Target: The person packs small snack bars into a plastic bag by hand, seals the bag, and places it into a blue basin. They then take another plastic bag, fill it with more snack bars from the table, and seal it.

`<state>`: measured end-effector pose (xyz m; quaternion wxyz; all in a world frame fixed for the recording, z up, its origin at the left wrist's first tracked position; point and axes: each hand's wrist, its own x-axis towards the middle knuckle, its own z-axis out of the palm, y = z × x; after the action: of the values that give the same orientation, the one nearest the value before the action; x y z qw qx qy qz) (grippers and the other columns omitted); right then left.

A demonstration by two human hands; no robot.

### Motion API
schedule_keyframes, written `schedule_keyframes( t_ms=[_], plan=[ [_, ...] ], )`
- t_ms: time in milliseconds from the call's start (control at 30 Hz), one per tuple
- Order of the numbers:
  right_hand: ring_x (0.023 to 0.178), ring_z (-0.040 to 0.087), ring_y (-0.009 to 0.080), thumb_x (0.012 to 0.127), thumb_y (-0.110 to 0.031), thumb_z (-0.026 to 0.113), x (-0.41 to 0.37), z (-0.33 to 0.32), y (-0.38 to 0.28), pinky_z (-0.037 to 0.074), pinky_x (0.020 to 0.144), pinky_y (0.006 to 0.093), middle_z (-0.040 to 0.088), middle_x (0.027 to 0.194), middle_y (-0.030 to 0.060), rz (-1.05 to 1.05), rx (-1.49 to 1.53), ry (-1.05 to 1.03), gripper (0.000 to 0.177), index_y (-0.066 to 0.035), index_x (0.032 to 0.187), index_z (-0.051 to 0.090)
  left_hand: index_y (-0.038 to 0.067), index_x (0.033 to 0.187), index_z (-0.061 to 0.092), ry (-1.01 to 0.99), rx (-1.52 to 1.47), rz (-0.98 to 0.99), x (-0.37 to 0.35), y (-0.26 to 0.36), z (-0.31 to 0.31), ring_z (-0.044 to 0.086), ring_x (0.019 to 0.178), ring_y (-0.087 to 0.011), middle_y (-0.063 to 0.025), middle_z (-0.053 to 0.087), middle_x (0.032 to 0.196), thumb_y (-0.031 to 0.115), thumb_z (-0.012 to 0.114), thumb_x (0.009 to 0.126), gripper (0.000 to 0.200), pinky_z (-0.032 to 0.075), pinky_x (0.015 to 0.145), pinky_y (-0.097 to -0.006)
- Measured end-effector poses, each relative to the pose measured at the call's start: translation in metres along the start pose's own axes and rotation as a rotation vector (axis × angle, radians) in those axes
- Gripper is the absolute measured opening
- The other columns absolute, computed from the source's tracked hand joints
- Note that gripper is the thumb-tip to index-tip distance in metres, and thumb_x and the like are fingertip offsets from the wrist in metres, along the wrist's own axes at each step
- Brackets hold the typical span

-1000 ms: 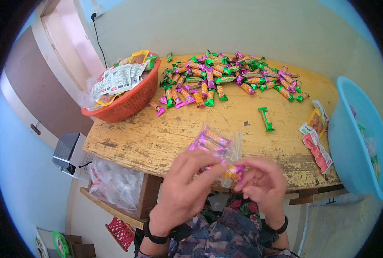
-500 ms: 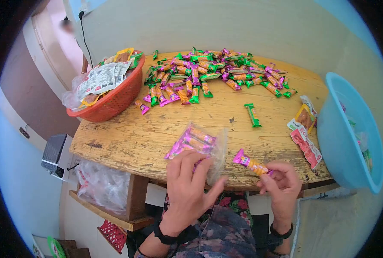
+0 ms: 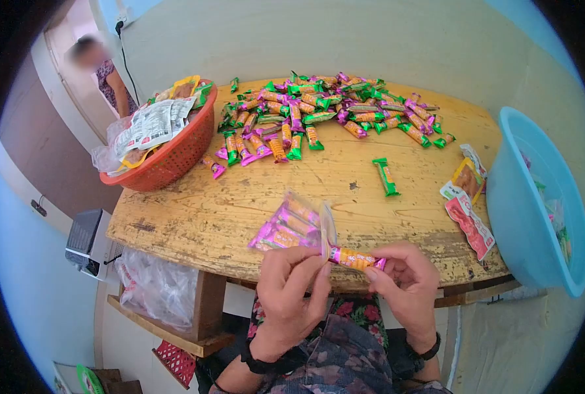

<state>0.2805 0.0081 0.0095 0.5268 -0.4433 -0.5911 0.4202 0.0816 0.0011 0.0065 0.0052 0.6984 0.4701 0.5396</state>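
Note:
My left hand (image 3: 292, 292) holds a clear plastic bag (image 3: 296, 223) that lies on the near edge of the yellow wooden table (image 3: 253, 190); the bag has several purple-wrapped candy bars in it. My right hand (image 3: 404, 282) pinches one purple and orange candy bar (image 3: 357, 259), its tip at the bag's mouth beside my left fingers. A big pile of green and purple candy bars (image 3: 319, 108) covers the far part of the table. One green bar (image 3: 386, 176) lies alone mid-table.
A red basket (image 3: 168, 148) full of snack packets stands at the far left corner. A blue basin (image 3: 535, 203) sits off the right edge, with a few flat packets (image 3: 466, 203) beside it. A person (image 3: 102, 69) stands in the doorway at back left.
My right hand brought the candy bar left from open air to the bag's mouth. My left hand lifted the bag's opening. A person has appeared in the doorway.

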Motion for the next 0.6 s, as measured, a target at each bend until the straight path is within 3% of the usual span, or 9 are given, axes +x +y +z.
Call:
schedule_keyframes(
  t_ms=[333,600],
  plan=[
    [0.067,0.061,0.0036,0.091,-0.001,0.080,0.020,0.040,-0.004,0.046,0.055,0.0205,0.067,0.087,0.0040,0.100,0.135,0.032,0.036,0.001,0.119,0.058,0.002,0.105,0.074,0.011,-0.036,0.050,-0.005,0.000,0.005,0.067,0.096,-0.0316,-0.0132,0.072,0.113,-0.003,0.080,0.080,0.026,0.053,0.082,-0.0399],
    [0.066,0.061,0.0034,0.093,-0.002,0.078,0.031,0.047,0.009,0.045,0.056,0.0203,0.066,0.077,0.0008,0.033,0.011,-0.031,0.018,-0.001,0.106,0.065,0.003,0.119,0.073,-0.013,0.080,0.038,-0.007,-0.001,-0.010,0.059,0.122,-0.0381,-0.0159,0.067,0.128,0.006,0.080,0.083,0.036,0.048,0.103,-0.0467]
  ],
)
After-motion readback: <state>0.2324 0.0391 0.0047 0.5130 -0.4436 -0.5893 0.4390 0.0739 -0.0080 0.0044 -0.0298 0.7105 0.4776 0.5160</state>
